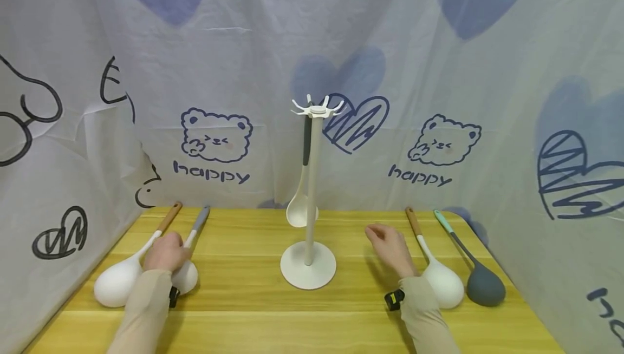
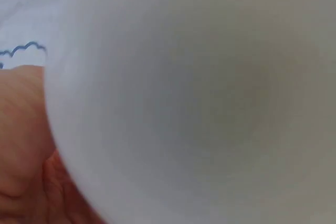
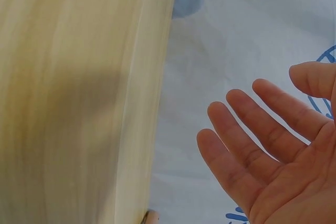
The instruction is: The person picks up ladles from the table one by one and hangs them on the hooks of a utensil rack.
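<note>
My left hand grips the shaft of a white ladle with a grey-blue handle, its bowl lying under the wrist. In the left wrist view the ladle's bowl fills most of the picture and hides the fingers. Just left of that hand lies a larger white ladle with a wooden handle. My right hand hovers over the table, holding nothing; its fingers are spread and loosely bent in the right wrist view. Between the hands stands a white utensil rack, with a dark-handled white ladle hanging from it.
Right of my right hand lie a white ladle with a wooden handle and a dark grey ladle with a mint handle end. Patterned cloth walls the wooden table at the back and both sides.
</note>
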{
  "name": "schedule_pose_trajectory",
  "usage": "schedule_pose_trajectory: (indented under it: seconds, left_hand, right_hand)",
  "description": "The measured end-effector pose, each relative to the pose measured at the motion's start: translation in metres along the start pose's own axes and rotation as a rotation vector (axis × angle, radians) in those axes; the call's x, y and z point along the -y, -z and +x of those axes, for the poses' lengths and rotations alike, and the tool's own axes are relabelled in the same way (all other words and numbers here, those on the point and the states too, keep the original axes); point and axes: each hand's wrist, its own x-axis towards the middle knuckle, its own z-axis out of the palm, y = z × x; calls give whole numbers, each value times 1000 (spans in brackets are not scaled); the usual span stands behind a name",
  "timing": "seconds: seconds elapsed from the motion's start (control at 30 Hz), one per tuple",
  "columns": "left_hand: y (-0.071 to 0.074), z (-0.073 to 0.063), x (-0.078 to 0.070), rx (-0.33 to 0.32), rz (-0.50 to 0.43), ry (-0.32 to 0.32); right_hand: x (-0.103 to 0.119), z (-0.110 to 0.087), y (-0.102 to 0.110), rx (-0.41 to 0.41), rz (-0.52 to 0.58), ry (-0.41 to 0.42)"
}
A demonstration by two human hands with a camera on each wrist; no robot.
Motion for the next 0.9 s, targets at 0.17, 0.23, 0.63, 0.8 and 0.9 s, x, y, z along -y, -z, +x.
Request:
schedule_pose_trajectory:
  seconds: [0.17, 0.23, 0.63, 0.8, 0.9]
  left_hand:
    - [7, 1, -1, -68, 27, -21]
    - [8, 1, -2, -92, 26, -17]
    - [8, 1, -2, -245, -92, 27]
    - [7, 0, -4, -309, -129, 23]
    - [7, 1, -7, -310, -160, 41]
  right_hand:
    - [1, -1, 2, -2, 5, -1]
    - [1, -1, 2, -2, 5, 2]
    - [3, -1, 0, 2, -6, 2]
    - [2, 0, -2, 3, -7, 4]
    - [2, 0, -4, 5, -5, 7]
